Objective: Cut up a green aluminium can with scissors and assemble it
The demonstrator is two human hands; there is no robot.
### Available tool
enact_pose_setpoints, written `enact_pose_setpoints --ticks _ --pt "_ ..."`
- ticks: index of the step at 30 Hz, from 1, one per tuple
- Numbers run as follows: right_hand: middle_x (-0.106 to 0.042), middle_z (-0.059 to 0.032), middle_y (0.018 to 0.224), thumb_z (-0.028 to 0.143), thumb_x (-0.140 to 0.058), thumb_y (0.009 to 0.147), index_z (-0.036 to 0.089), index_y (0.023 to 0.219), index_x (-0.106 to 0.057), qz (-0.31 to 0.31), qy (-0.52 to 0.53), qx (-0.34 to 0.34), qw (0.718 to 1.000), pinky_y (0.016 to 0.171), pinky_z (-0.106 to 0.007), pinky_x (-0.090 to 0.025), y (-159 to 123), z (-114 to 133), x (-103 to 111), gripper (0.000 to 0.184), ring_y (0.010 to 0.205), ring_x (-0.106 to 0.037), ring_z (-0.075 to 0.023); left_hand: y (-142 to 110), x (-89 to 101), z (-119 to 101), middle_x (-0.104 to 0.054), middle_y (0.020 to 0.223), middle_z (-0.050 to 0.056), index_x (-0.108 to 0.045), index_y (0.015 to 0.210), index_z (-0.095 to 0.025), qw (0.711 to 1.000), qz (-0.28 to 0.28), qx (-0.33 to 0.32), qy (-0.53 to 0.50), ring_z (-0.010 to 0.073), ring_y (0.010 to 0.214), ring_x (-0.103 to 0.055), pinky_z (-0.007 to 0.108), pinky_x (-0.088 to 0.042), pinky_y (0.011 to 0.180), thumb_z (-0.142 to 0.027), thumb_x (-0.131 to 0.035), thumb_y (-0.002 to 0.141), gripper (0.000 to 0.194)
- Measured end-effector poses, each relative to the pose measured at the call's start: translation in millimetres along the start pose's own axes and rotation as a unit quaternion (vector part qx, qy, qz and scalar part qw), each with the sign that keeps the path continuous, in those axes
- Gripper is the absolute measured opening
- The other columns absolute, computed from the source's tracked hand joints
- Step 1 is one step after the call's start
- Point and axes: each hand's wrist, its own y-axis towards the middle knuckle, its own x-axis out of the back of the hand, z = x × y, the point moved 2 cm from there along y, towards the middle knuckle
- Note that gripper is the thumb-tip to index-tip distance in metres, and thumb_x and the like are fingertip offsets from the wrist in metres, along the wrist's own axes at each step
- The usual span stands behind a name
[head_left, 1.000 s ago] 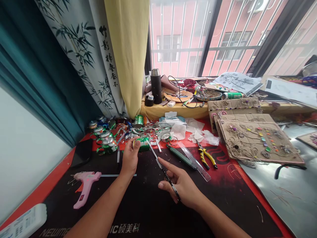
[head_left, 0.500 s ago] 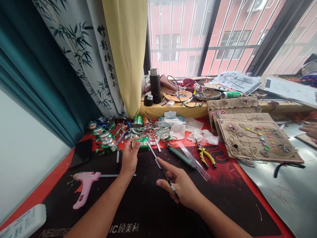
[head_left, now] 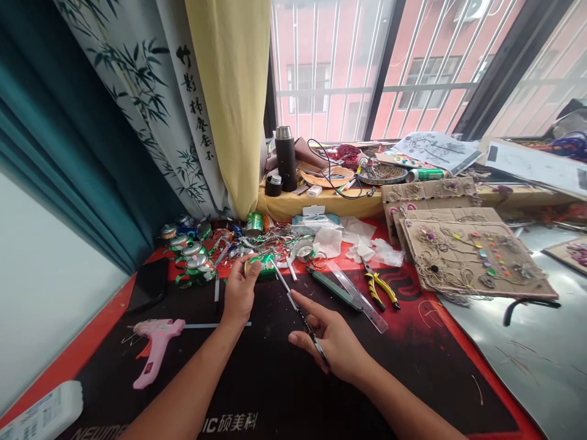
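Left-hand fingers [head_left: 239, 266] pinch a green aluminium drink can [head_left: 263, 267], light, thin-walled and probably sharp along any cut edge, so best held by its smooth body; the right hand [head_left: 331, 342] curls around long scissors [head_left: 298, 310], tips just beside the can. Both hands hover over a black desk mat [head_left: 270, 391], near silver can strips [head_left: 270, 245] and cut cans [head_left: 195, 264] to the far left

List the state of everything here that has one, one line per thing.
Left hand: gripping the green can
Green can: crumpled
Right hand: holding the scissors
Scissors: blades nearly shut
Glue gun: lying on its side
Pliers: lying flat
Thermos: upright, lid on
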Motion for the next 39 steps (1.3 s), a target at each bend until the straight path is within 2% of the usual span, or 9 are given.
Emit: enact_pose_setpoints --ticks 7,15,22,29,39 --pt "-0.041 0.0113 0.06 0.063 -0.084 0.088 0.026 0.168 -0.045 -0.008 -0.019 -0.001 1.0 0.036 -0.017 -0.03 0.2 -0.4 1.4 0.096 0.036 -0.038 -0.0056 1.5 2.0 -1.5 -0.073 0.105 0.004 -0.076 0.109 -0.026 1.0 0.002 -0.005 0.014 0.0261 0.102 -0.066 0.035 -0.047 0.094 -0.064 -0.085 0.082 0.048" --pt "-0.042 0.0109 0.06 0.062 -0.082 0.09 0.028 0.167 -0.048 -0.011 -0.027 0.012 0.999 0.036 -0.017 -0.03 -0.7 2.3 -0.2 0.091 0.036 -0.039 -0.0059 1.5 0.2 6.3 -0.074 0.099 0.004 -0.076 0.109 -0.025 1.0 0.008 0.019 -0.003 0.025 0.097 -0.067 0.036 -0.049 0.093 -0.071 -0.082 0.082 0.054" --pt "-0.041 0.0108 0.061 0.063 -0.085 0.087 0.026 0.167 -0.047 -0.014 -0.028 0.012 0.999 0.035 -0.017 -0.03 0.4 0.2 1.6 0.096 0.038 -0.04 -0.0065 2.6 -1.0 11.0 -0.077 0.101 0.006 -0.077 0.105 -0.023 0.999 0.023 0.032 -0.005 0.0269 0.101 -0.07 0.037 -0.053 0.093 -0.072 -0.081 0.082 0.055" --pt "-0.042 0.0108 0.063 0.062 -0.083 0.089 0.027 0.168 -0.045 -0.011 -0.021 0.017 1.0 0.036 -0.016 -0.03 -0.5 -0.4 1.4 0.095 0.038 -0.039 -0.0049 3.1 0.2 10.3 -0.076 0.103 0.007 -0.077 0.107 -0.023 0.999 0.038 0.029 0.006 0.0259 0.099 -0.069 0.036 -0.05 0.093 -0.069 -0.083 0.081 0.053" --pt "-0.038 0.0119 0.059 0.052 -0.082 0.092 0.027 0.167 -0.047 -0.018 -0.036 0.007 0.999 0.034 -0.016 -0.03 0.4 0.2 0.3 0.087 0.035 -0.037 -0.0054 2.8 0.4 5.0 -0.074 0.103 0.004 -0.076 0.108 -0.022 0.999 0.033 0.017 0.015 0.0235 0.099 -0.066 0.034 -0.047 0.094 -0.071 -0.084 0.08 0.056"
